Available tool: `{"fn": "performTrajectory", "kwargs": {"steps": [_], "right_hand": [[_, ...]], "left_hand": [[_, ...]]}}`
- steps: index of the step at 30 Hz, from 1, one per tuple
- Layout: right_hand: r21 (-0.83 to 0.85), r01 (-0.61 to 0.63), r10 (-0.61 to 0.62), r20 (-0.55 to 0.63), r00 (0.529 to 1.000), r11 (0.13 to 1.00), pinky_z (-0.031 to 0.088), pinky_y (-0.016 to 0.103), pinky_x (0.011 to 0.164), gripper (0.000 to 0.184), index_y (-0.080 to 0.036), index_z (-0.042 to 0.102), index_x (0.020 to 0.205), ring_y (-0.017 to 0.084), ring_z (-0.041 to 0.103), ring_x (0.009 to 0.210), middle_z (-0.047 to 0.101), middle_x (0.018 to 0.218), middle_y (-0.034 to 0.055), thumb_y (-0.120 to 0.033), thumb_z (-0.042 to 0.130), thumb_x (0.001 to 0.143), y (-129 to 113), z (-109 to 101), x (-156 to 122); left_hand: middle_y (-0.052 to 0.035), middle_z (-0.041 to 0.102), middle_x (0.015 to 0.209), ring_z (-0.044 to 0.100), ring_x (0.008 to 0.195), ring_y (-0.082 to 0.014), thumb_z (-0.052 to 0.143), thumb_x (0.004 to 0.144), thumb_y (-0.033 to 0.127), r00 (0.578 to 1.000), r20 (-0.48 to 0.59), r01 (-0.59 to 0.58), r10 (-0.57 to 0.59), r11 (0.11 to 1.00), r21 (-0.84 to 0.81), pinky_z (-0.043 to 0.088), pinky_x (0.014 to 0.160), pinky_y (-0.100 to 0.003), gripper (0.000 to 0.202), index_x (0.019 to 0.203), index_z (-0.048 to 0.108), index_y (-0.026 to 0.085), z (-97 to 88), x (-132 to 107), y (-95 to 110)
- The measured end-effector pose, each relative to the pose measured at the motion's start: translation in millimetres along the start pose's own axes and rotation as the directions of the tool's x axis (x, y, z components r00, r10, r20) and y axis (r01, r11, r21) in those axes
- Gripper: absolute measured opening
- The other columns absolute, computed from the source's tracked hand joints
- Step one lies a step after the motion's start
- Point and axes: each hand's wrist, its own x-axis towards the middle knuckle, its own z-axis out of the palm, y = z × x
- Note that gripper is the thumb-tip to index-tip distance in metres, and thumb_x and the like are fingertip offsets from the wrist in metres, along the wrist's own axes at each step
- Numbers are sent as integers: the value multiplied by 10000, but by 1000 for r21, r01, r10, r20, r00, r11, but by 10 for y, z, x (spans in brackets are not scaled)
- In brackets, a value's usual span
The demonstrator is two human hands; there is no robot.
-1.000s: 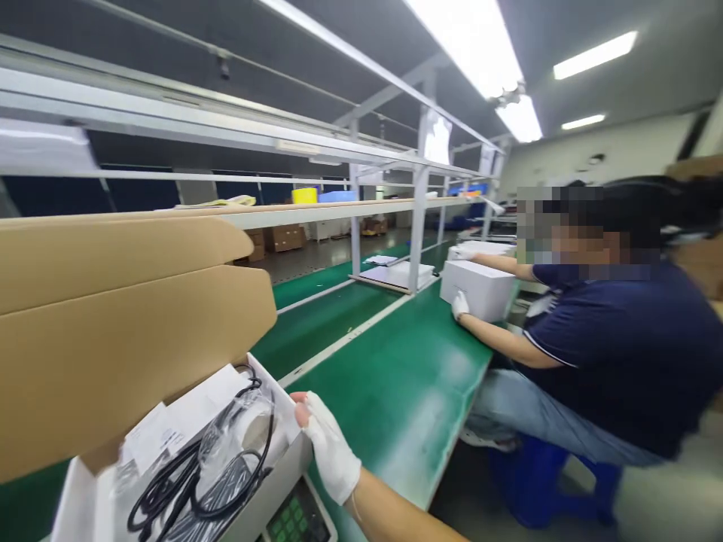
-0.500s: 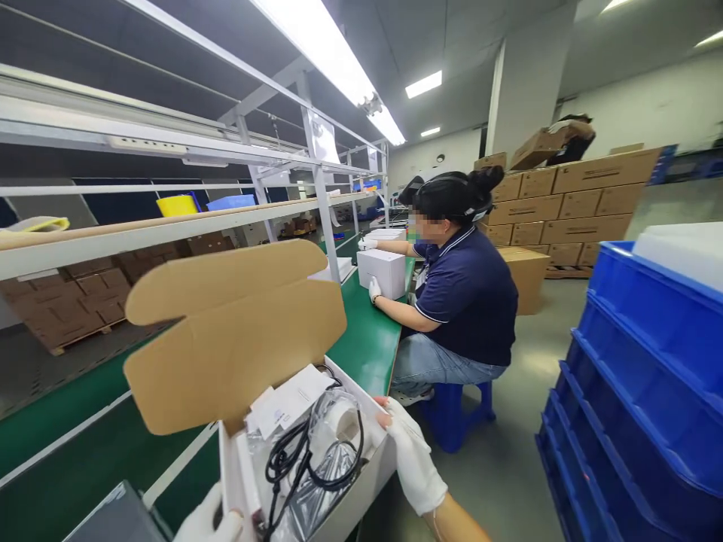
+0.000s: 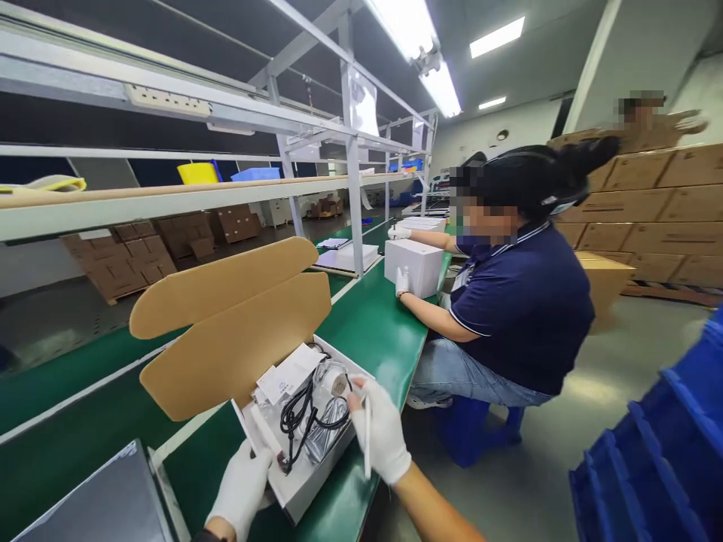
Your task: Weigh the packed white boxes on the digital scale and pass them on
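An open white carton (image 3: 308,493) with a raised brown cardboard lid (image 3: 237,339) sits in front of me on the green bench. Inside are a coiled black cable (image 3: 297,414), white printed papers (image 3: 291,376), a bagged white round part (image 3: 337,382) and a silvery wrapped item (image 3: 327,433). My left hand (image 3: 242,478), in a white glove, grips the carton's near left side. My right hand (image 3: 381,429), its gloved fingers curled by the right wall, holds a slim white stick (image 3: 367,440) whose kind I cannot make out.
A co-worker (image 3: 514,301) sits at the bench to the right, gloved hands at a white box (image 3: 415,263). Blue crates (image 3: 660,452) are stacked at right. A dark flat panel (image 3: 102,500) lies at lower left. A shelf frame (image 3: 353,203) rises over the bench.
My view has swung, shifting the co-worker rightward in the picture. My right hand has changed its hold at the carton's right side, and a slim white stick now shows in it.
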Motion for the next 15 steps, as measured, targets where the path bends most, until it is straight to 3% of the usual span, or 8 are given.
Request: {"fn": "performTrajectory", "kwargs": {"steps": [2, 4, 6, 9, 12, 14, 15], "right_hand": [[-9, 216, -213, 122, 969, 976, 368, 482, 1002, 291, -208, 609, 1054, 296, 536, 1106, 628, 1095, 102, -373, 548, 823, -167, 116, -158], [-27, 349, -331, 260, 907, 937, 321, 519, 1026, 288, -218, 618, 1015, 313, 531, 1099, 645, 1051, 86, -360, 609, 764, -266, 227, -255], [-95, 389, -341, 323, 883, 916, 299, 526, 1026, 237, -212, 622, 969, 306, 544, 1062, 658, 1014, 76, -302, 618, 750, -246, 330, -227], [-216, 400, -313, 345, 885, 891, 328, 491, 987, 185, -185, 626, 945, 275, 574, 984, 664, 1003, 86, -230, 587, 769, -29, 428, 50], [-276, 429, -307, 391, 868, 860, 405, 448, 882, 176, -151, 631, 899, 264, 594, 855, 667, 907, 104, -245, 579, 760, 225, 461, 440], [-289, 429, -322, 353, 879, 856, 438, 427, 812, 174, -138, 632, 856, 266, 595, 798, 660, 842, 113, -273, 553, 780, 323, 487, 616], [-278, 423, -338, 307, 890, 862, 447, 422, 795, 191, -136, 634, 849, 268, 596, 792, 656, 826, 116, -292, 536, 800, 340, 515, 648]], "left_hand": [[-136, 650, 1097, 675, 841, -208, 442, 805, 239, 998, 52, 52, -43, 980, -191, 561, 667, -300, 340, 1131, 512, 177, 94, -32, 64], [-128, 638, 1131, 670, 891, -198, 487, 825, 312, 989, 144, 32, 16, 946, -323, 556, 742, -311, 331, 1130, 531, 189, 155, -78, 163], [-138, 639, 1132, 656, 952, -218, 550, 799, 402, 973, 205, -20, 108, 920, -392, 541, 820, -345, 380, 1104, 568, 176, 181, -146, 273], [-161, 644, 1120, 635, 999, -265, 626, 718, 495, 951, 212, -141, 225, 927, -348, 520, 880, -386, 464, 1016, 632, 139, 125, -318, 392], [-129, 662, 1109, 622, 1022, -277, 619, 708, 561, 926, 229, -251, 301, 942, -222, 495, 930, -385, 499, 997, 682, 159, -145, -583, 378], [-92, 671, 1121, 606, 1064, -277, 617, 700, 594, 941, 171, -273, 291, 955, -119, 468, 973, -364, 514, 1022, 698, 202, -507, -785, 255], [-73, 671, 1134, 594, 1091, -278, 621, 687, 608, 962, 81, -256, 262, 964, -71, 456, 989, -353, 519, 1030, 701, 226, -747, -882, 153]]}}
